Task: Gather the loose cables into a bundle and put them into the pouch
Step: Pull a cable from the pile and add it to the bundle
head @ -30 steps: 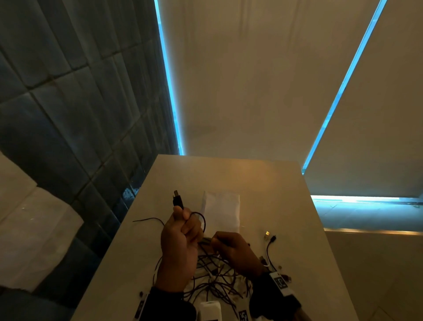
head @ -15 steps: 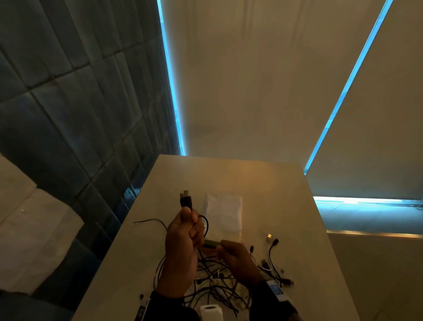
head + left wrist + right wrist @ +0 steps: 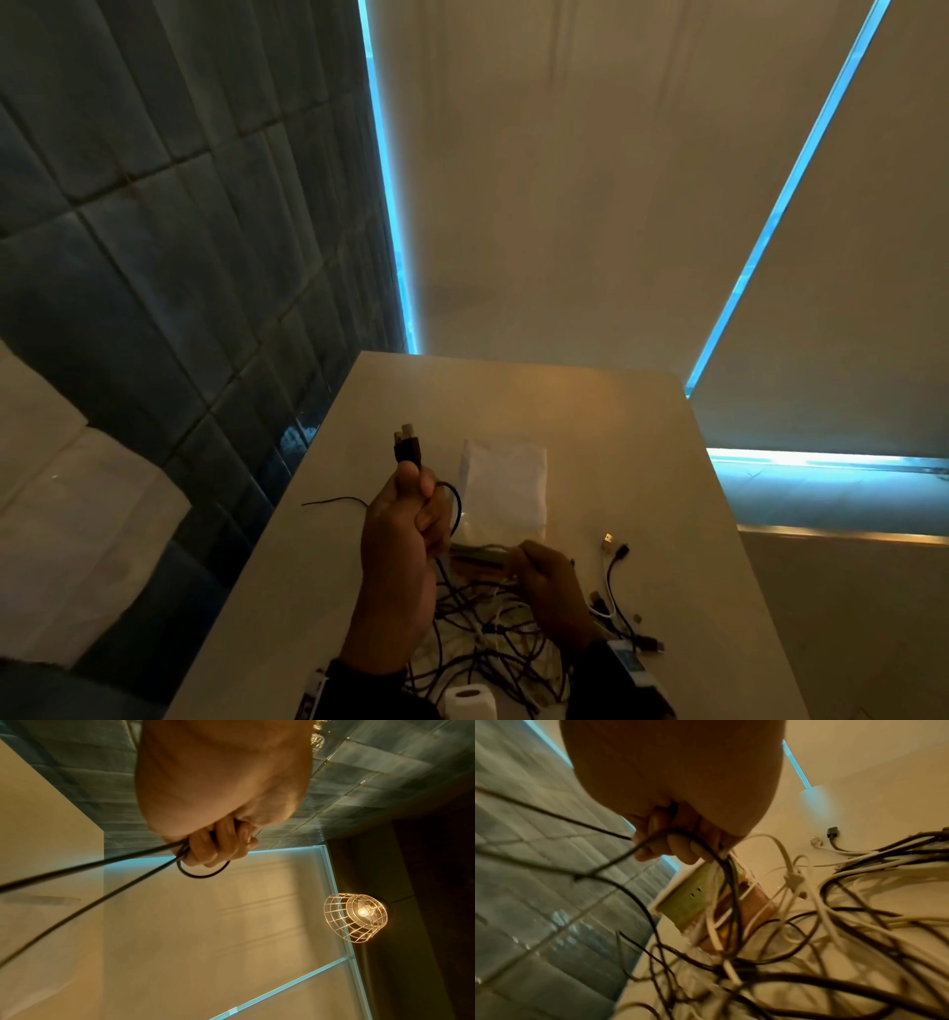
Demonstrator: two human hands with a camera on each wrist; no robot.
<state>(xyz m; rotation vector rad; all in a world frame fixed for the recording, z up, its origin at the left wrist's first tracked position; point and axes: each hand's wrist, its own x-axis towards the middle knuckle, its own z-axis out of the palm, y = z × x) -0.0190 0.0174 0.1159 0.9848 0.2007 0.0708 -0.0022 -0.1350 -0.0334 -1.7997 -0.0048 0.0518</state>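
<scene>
My left hand [image 3: 423, 514] is raised over the table and grips a black cable [image 3: 203, 875]. Its plug end [image 3: 408, 446] sticks up above the thumb and a small loop hangs beside the fingers. In the left wrist view, two strands run down from my left hand [image 3: 218, 845]. My right hand [image 3: 529, 557] is lower and to the right. In the right wrist view, the fingers of that hand [image 3: 680, 847] are curled round black and white strands. These strands lead into the tangle of cables [image 3: 488, 632] on the table. The white pouch [image 3: 506, 483] lies flat just beyond both hands.
The beige table [image 3: 590, 411] ends at a dark tiled wall [image 3: 154, 257] on the left. Short loose cables with plugs [image 3: 613, 570] lie to the right of my right hand. A small flat box [image 3: 687, 898] sits at the pouch's near end. A white roll [image 3: 467, 701] stands at the near edge.
My hands have drawn slightly apart, so a short stretch of cable now shows between them. The left hand still holds the plug end up.
</scene>
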